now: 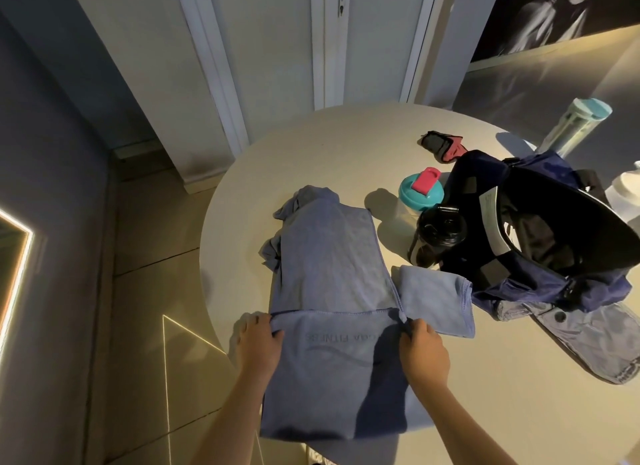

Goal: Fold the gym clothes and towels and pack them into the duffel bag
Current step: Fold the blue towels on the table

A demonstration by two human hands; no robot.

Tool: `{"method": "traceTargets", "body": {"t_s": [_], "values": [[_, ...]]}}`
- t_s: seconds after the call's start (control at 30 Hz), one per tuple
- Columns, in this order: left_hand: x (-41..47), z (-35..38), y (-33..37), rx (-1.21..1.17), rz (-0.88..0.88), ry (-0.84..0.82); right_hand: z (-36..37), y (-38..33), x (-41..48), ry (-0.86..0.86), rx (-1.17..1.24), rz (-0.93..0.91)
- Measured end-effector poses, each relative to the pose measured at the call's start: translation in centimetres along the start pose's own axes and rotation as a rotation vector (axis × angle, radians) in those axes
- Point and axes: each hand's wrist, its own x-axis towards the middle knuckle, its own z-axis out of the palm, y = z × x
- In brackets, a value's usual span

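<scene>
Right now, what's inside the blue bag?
The blue bag gapes open: only dark lining and a pale strip show. Its bottom is lost in shadow.

Periwinkle-blue shirt [329, 256], navy duffel bag [540, 281], teal-and-pink bottle lid [420, 187]

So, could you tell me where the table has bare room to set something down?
Bare tabletop lies at the far side, between the shirt and the armband, and nearer, between the right hand and the duffel bag. Between shirt and bag, the teal shaker and black bottle crowd it.
</scene>
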Motion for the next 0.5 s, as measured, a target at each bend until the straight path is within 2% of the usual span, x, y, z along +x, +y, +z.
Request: {"method": "traceTargets", "body": {"t_s": [0.17,0.23,0.3,0.37,0.5], "values": [[0.6,0.0,0.1,0.066,0.014,0.016,-0.3,0.4,0.1,0.104,0.036,0.004],[1.0,-0.1,0.6,0.018,0.045,0.059,-0.8,-0.3,0.2,0.189,0.146,-0.086],[2.0,-0.5,1.2,-0.045,0.088,0.098,-1.3,-1.6,0.8,0.238,0.159,-0.23],[3.8,-0.8,1.8,-0.061,0.129,0.098,-2.0,-3.5,2.3,0.204,0.111,-0.319],[8.7,-1.3,3.4,-0.082,0.17,0.056,-2.7,-6.9,6.7,0.044,0.002,-0.361]]}}
